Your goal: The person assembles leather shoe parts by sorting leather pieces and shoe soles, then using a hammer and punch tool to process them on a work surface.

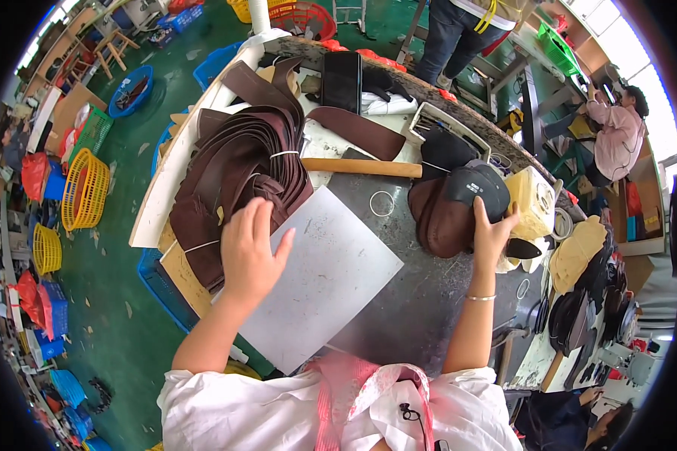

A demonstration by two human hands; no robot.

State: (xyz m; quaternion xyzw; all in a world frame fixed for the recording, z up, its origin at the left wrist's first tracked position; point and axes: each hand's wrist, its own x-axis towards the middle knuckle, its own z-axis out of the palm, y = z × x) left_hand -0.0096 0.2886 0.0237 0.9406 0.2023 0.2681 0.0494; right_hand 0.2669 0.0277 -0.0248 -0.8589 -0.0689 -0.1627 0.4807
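My left hand (252, 255) hovers over the edge of a thick bundle of brown leather strips (226, 165), fingers apart and nothing visible between them. Thin pale bands tie the bundle. Just right of this hand a smooth grey square board (320, 274) lies aslant on the dark worktop (399, 308). On the right, my right hand (491, 233) grips the right edge of a stack of brown, rounded leather pieces (445, 214), its thumb on top. A black insole-shaped piece (474, 186) tops the stack. The undersides of both hands are hidden.
Behind lie a wooden rod (361, 167), a brown leather piece (357, 131), a black box-like item (341, 81) and a white tray (451, 124). A yellowish block-shaped container (530, 194) stands beside my right hand. A hammer (506, 349) lies near right. Other people are nearby.
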